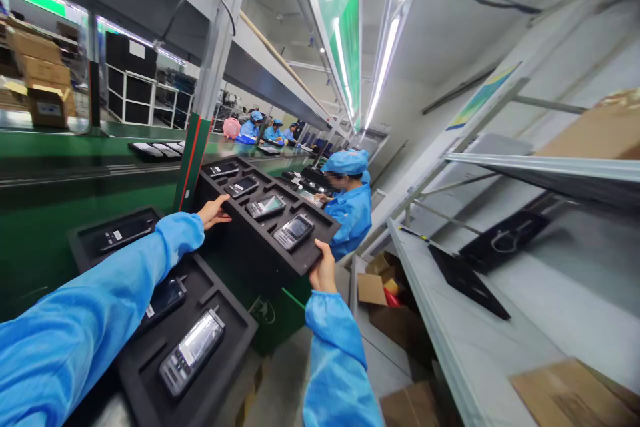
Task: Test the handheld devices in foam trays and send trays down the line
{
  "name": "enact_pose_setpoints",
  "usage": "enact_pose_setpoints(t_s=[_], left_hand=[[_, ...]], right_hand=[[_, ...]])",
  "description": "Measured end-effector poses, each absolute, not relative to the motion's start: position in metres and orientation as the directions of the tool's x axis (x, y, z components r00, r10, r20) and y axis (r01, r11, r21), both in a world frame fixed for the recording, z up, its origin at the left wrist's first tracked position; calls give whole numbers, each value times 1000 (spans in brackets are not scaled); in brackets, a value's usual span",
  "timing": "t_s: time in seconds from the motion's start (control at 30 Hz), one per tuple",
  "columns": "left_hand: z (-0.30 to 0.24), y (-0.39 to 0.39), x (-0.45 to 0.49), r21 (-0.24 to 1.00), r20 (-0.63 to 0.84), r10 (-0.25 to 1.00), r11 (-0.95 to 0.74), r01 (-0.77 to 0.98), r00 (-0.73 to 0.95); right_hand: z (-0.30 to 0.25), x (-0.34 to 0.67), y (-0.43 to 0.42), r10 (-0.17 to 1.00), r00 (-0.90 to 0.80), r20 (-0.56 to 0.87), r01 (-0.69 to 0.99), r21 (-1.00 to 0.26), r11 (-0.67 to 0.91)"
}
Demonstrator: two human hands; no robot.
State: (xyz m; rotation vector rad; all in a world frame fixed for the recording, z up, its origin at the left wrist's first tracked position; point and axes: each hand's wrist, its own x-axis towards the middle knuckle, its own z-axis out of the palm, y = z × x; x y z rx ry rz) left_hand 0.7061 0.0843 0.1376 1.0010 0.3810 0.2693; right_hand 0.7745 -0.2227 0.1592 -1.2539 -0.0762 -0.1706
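Black tray (251, 229) of phones (294, 232) held between two hands.
At the tray's nine o'clock, its side is clasped by the left hand (215, 212); at four o'clock, its corner is pinched by the right hand (324, 268). A lower tray (235, 340) is seen at seven o'clock, a co-worker (354, 210) at three.

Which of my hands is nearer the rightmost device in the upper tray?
Right. Your right hand holds the tray at a corner beside that device; your left hand is farther left along the tray.
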Motion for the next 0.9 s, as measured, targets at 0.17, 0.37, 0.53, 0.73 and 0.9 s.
enact_pose_setpoints(t_s=[0.17, 0.37, 0.53, 0.73, 0.9], left_hand=[[136, 89, 703, 869, -207, 397, 494, -18, 894], [144, 93, 697, 913, -251, 452, 405, 54, 856], [149, 92, 697, 944, -275, 535, 307, 119, 799], [155, 88, 700, 958, -277, 567, 224, 178, 776], [159, 86, 700, 962, -269, 562, 192, 192, 782]], right_hand=[[159, 780, -213, -47, 997, 54, 67, -945, 322], [167, 788, -212, -71, 994, 84, 102, -951, 291], [172, 791, -212, -89, 986, 138, 156, -959, 235], [191, 810, -205, -139, 983, 122, 151, -964, 218], [186, 808, -205, -133, 989, 66, 95, -969, 230]])
